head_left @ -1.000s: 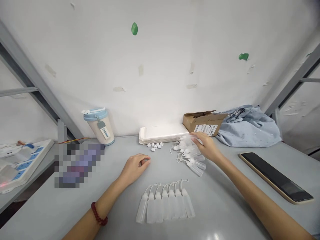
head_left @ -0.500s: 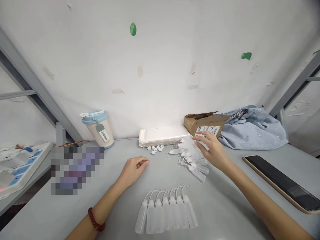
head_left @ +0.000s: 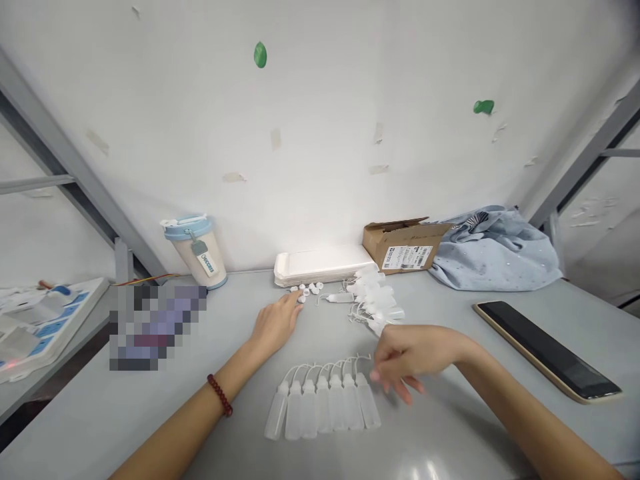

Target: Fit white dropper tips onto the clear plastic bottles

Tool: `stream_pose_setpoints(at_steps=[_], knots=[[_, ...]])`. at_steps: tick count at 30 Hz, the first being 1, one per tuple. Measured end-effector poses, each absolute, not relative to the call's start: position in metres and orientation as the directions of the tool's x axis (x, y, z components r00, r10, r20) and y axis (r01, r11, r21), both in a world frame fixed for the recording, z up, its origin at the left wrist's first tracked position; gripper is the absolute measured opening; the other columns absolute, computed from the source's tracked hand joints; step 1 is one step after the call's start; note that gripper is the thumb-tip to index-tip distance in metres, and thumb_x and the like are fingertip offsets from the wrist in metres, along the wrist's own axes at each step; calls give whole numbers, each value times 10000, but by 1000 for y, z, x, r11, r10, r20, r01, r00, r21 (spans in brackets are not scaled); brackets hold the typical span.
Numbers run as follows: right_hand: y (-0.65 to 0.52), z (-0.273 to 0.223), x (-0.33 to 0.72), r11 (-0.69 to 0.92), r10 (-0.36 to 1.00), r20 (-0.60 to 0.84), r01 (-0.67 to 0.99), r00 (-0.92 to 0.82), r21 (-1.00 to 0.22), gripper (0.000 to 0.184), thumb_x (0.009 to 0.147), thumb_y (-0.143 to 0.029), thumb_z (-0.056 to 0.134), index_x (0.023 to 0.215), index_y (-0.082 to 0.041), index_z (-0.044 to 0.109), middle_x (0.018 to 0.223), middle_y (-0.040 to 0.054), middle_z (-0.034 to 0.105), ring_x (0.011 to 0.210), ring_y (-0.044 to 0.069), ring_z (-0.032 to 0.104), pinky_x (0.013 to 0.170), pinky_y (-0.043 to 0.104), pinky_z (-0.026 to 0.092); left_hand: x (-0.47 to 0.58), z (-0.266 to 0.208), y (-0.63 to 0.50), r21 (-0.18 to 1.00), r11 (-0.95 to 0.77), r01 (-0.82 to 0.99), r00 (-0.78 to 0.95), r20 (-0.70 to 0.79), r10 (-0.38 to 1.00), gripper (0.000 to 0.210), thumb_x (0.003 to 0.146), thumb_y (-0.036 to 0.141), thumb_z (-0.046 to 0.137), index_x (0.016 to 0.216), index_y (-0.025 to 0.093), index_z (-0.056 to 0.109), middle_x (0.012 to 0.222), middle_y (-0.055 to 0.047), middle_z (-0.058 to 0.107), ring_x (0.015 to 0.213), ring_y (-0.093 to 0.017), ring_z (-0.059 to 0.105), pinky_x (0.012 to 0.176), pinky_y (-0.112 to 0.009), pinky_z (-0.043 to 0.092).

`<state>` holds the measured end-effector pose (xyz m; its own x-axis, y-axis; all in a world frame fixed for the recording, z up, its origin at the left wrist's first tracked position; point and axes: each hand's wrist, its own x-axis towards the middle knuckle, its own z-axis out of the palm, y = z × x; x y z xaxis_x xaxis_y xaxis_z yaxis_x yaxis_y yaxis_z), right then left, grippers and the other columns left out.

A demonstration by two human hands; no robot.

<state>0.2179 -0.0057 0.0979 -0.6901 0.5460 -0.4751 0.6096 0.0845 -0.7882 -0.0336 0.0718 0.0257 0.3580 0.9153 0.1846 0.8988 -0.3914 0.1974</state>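
Observation:
My left hand (head_left: 277, 323) reaches with stretched fingers to a small cluster of white caps (head_left: 313, 289), its fingertips at the nearest ones. No cap shows lifted in it. My right hand (head_left: 415, 353) hovers at the right end of a row of several clear plastic squeeze bottles (head_left: 323, 407), its fingers apart and pointing down, with nothing seen in them. The row's bottles lie side by side, each with a thin curved strap at its neck. Behind the right hand is a loose pile of similar bottles (head_left: 377, 297), partly hidden by that hand.
A stack of flat white sheets or boxes (head_left: 325, 263) lies against the wall beside an open cardboard box (head_left: 407, 247). Light blue cloth (head_left: 495, 257) and a phone (head_left: 545, 350) are at right. A lidded tumbler (head_left: 197, 253), blurred-out item (head_left: 160, 327) and power strip (head_left: 55, 327) are at left.
My left hand has moved forward to the caps, its curled fingers now extended. My right hand has come from the bottle pile toward me, to the row's right end. The view has shifted slightly.

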Motion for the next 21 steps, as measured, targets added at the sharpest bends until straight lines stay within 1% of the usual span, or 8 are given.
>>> stream_pose_setpoints(at_steps=[2,5,9,11,13,16,19,21], knots=[[-7,96,214,42,459,-576,663,-677,-747,323,827,-300,469,551,-149,539,443,-40,548,336,66,448,428,186,381,-33,26,72,208,-396,894,359,195,913,270,925,264,350,1138,224,511,1099,-80,640,867,-256,643,649,-307,443],[-7,92,207,38,429,-637,717,-641,-696,344,811,-318,489,512,-150,523,405,-52,530,315,59,441,424,178,383,-33,27,70,235,-397,887,352,211,912,239,920,268,351,1063,204,532,1071,-77,648,825,-253,641,619,-303,426],[-8,86,200,100,481,-632,754,-608,-649,349,779,-369,532,507,-150,544,390,-51,527,314,52,374,372,163,347,-36,26,68,289,-397,871,340,227,912,214,885,285,393,1002,197,550,835,-42,663,700,-221,620,580,-280,393],[-8,86,199,110,517,-626,771,-584,-628,351,768,-382,528,501,-156,547,388,-41,525,336,62,360,332,158,314,-37,26,68,327,-392,860,323,246,914,217,866,293,406,989,195,556,690,-7,613,625,-199,591,559,-270,379],[-8,86,199,99,540,-638,794,-549,-600,344,755,-370,521,483,-161,538,380,-35,518,351,69,363,315,157,296,-38,26,66,372,-384,845,295,274,915,224,852,301,405,970,192,560,633,14,557,578,-181,557,551,-267,377],[-8,86,199,66,560,-669,831,-489,-553,313,725,-330,510,458,-167,521,361,-35,506,349,73,357,315,167,286,-37,29,62,446,-393,804,268,318,910,210,834,309,412,923,194,562,702,1,548,622,-176,549,581,-276,399],[-7,85,201,84,578,-661,841,-479,-535,275,681,-273,502,426,-171,508,347,-36,498,360,77,355,328,174,279,-33,35,53,516,-430,741,282,342,896,171,821,306,433,880,202,555,844,-35,579,796,-202,564,654,-291,427],[-6,84,202,118,582,-644,835,-497,-537,276,656,-233,488,387,-174,482,344,-32,495,363,77,348,329,174,269,-29,40,46,563,-443,697,296,336,894,147,814,301,450,856,205,553,892,-40,596,852,-206,563,680,-293,437]])
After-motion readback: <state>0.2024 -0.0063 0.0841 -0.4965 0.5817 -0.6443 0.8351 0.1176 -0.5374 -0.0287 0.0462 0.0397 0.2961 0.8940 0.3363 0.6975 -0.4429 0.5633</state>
